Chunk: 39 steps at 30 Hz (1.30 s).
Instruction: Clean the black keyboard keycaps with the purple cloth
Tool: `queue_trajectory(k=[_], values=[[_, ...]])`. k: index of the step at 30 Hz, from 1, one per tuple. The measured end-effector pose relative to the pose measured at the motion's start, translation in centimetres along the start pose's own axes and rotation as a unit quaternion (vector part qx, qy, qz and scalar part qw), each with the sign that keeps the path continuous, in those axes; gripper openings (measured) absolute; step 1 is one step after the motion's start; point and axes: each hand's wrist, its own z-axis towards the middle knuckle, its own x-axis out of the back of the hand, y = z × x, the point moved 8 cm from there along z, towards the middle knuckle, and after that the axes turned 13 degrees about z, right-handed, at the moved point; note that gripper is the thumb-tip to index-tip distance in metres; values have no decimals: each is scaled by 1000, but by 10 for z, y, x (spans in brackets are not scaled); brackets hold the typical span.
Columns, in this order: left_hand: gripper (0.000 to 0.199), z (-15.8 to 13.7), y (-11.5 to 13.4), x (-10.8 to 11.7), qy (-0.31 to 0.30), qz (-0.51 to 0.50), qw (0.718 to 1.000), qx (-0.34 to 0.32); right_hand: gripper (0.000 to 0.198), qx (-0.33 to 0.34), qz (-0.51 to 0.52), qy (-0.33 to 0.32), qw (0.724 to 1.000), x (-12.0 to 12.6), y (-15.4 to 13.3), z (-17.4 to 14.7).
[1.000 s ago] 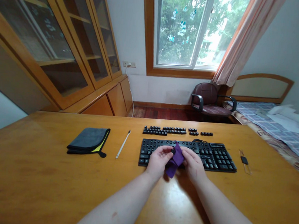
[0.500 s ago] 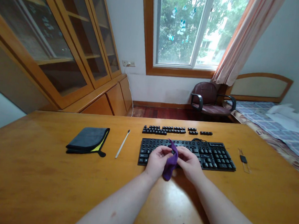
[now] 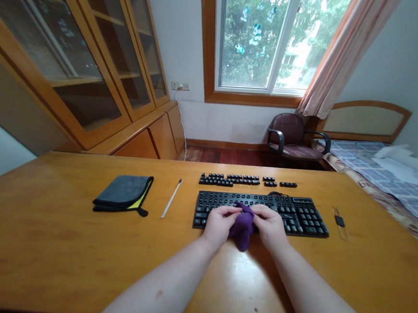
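A small purple cloth (image 3: 243, 230) is bunched between my two hands, above the front edge of a black keyboard (image 3: 307, 217). My left hand (image 3: 221, 225) pinches its left side, and my right hand (image 3: 269, 226) pinches its right side. Whether a keycap is wrapped inside the cloth cannot be seen. Several keys are off the keyboard's upper rows, leaving bare key stems. Loose black keycaps (image 3: 243, 179) lie in rows just behind the keyboard. My hands and the cloth hide the keyboard's front middle part.
Left of the keyboard lie a white toothbrush (image 3: 171, 199) and a folded grey cloth (image 3: 122, 191) with yellow lining. A wire keycap puller (image 3: 339, 221) lies to the right. Beyond the wooden table (image 3: 60, 251) stand a chair (image 3: 292, 136) and a bed.
The purple cloth has turned and bunched up, its hanging part shifting slightly right. Both hands still pinch it, with the right fingers moved a little. The view has tilted slightly.
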Motion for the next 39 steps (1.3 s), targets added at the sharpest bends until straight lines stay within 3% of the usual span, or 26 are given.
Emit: queue_trajectory(k=[6,10,19,27,34,39], values=[[31,-1,-3,-8,-21,-80,996,25,17,-62,26,47,997,1,10,-1],[30,-3,3,-8,-11,-98,995,9,22,-92,52,41,993,-3,16,-3],[27,-4,16,-3,-16,-66,997,-39,21,-79,100,57,990,5,17,-1],[24,-1,11,0,-7,-69,996,-64,23,-84,55,23,995,-5,17,-3],[28,-3,9,-11,-61,-49,996,-32,19,-57,26,16,998,-4,13,-2],[29,-1,9,-7,-31,-72,997,-28,17,-47,17,6,999,-4,13,-1]])
